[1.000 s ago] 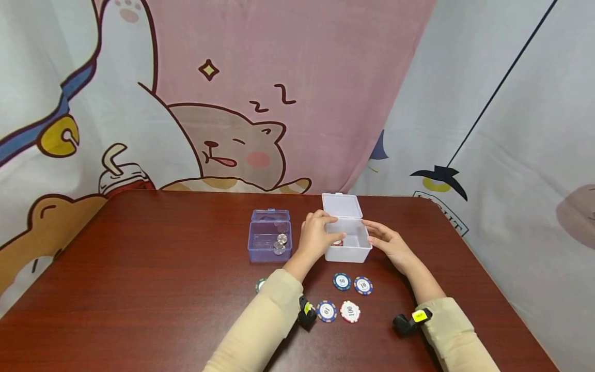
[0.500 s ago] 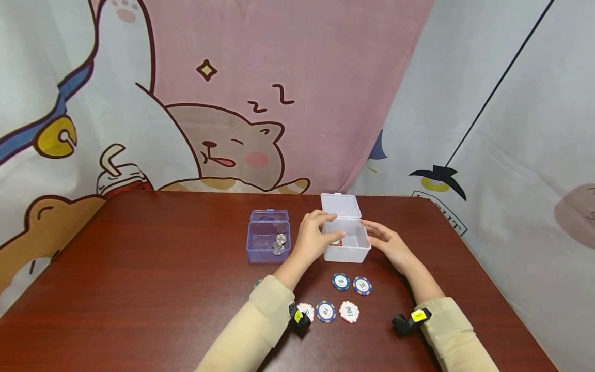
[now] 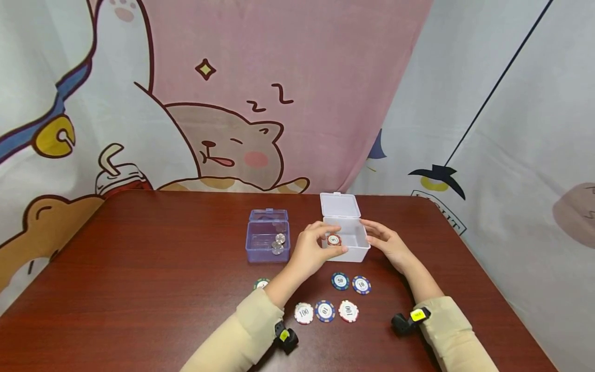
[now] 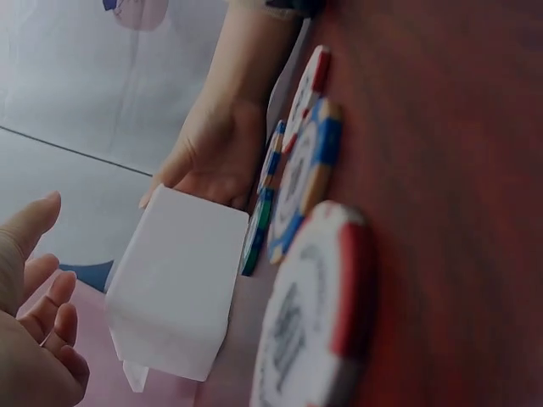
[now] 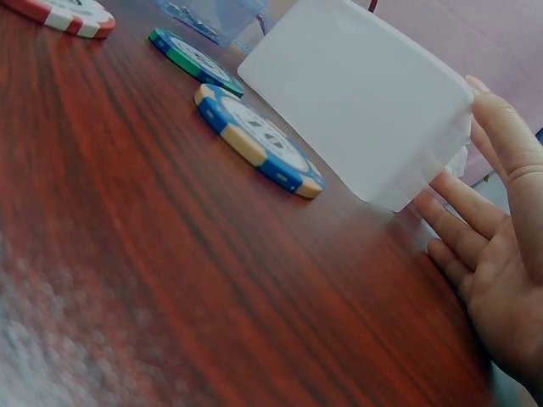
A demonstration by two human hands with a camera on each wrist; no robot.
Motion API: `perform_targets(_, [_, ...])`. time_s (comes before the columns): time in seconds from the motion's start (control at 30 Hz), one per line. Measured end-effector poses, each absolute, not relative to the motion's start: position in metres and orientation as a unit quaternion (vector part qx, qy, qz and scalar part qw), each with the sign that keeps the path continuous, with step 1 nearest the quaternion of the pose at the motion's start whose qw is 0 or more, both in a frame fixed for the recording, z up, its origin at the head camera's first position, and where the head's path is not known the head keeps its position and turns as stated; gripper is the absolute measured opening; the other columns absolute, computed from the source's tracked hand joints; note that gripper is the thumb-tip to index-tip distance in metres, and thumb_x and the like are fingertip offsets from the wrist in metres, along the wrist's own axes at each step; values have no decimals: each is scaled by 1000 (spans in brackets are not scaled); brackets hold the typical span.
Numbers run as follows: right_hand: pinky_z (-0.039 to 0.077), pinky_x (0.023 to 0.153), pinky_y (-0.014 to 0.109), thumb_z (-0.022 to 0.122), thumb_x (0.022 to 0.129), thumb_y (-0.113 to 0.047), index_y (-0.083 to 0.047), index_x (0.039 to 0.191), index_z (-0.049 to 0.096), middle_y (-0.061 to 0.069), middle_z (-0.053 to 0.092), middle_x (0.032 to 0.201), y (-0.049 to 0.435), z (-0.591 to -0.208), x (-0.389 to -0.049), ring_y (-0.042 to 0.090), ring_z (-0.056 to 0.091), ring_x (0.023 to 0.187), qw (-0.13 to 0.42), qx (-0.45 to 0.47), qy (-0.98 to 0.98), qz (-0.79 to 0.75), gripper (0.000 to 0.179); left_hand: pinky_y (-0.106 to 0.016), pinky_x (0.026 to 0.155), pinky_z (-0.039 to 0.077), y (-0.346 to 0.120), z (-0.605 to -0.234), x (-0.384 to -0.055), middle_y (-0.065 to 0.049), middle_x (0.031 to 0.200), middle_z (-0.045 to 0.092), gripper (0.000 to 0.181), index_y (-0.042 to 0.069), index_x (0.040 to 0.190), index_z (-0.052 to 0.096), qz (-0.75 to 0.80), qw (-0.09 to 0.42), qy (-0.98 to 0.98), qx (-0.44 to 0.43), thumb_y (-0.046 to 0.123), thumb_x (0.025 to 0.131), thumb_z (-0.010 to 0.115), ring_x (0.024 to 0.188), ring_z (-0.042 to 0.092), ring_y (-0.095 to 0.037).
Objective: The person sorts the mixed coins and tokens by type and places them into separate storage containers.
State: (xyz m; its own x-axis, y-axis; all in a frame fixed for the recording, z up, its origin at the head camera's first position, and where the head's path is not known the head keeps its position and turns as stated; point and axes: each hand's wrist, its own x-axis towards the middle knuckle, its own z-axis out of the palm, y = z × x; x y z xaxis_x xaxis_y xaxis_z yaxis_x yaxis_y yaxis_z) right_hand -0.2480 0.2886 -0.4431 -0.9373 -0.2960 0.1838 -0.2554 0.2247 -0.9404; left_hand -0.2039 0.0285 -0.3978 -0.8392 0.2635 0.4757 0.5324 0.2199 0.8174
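A white lidded box (image 3: 354, 254) stands with its lid tipped back, and a red poker chip (image 3: 333, 240) lies inside at its left end. Over that end hovers my left hand (image 3: 310, 248), thumb and forefinger apart, with nothing between them in the left wrist view. My right hand (image 3: 389, 249) rests against the box's right side. In the right wrist view, its fairly straight fingers (image 5: 462, 212) lie along the end wall and the thumb is at the top corner. Blue poker chip (image 3: 361, 284) and blue-green poker chip (image 3: 340, 281) lie in front of the box.
To the left stands an open clear purple box (image 3: 260, 254) with several silver coins (image 3: 279, 243) in it. Nearer me, two white chips, one left (image 3: 304, 313) and one right, flank a blue chip (image 3: 325, 311). A green-edged chip (image 3: 261, 283) lies partly behind my left forearm.
My left hand has lowered slightly and its forearm has shifted left, uncovering a white chip on the table and more of the red chip in the box. My right hand has stayed put.
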Motion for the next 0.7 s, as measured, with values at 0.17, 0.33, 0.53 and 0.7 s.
perform_targets(0.17, [43, 89, 22, 57, 95, -7, -1, 139, 45, 26, 46, 137, 289, -442, -248, 10, 52, 115, 20, -175, 783, -596, 46, -36, 73, 49, 24, -401, -196, -3, 102, 67, 40, 6, 109, 73, -567, 102, -769, -276, 17, 72, 85, 89, 57, -28])
perform_targets(0.33, [43, 90, 22, 57, 95, -8, -1, 140, 44, 27, 45, 137, 289, -442, -248, 10, 52, 114, 23, -177, 782, -597, 47, -40, 77, 50, 20, -407, -190, -2, 105, 67, 40, 5, 108, 73, -548, 76, -779, -296, 17, 72, 85, 92, 58, -24])
perform_targets(0.53, [43, 89, 21, 58, 95, -9, 0, 140, 44, 26, 46, 137, 289, -441, -247, 13, 52, 115, 24, -172, 784, -596, 48, -33, 80, 48, 18, -415, -184, -4, 111, 67, 41, 4, 110, 72, -504, 31, -803, -316, 16, 73, 84, 93, 59, -23])
perform_targets(0.7, [43, 90, 21, 58, 96, -11, -1, 140, 44, 25, 45, 138, 288, -440, -246, 13, 51, 116, 25, -166, 788, -593, 48, -27, 77, 46, 20, -422, -183, -2, 105, 68, 41, 3, 108, 72, -480, 5, -815, -324, 16, 71, 86, 85, 57, -18])
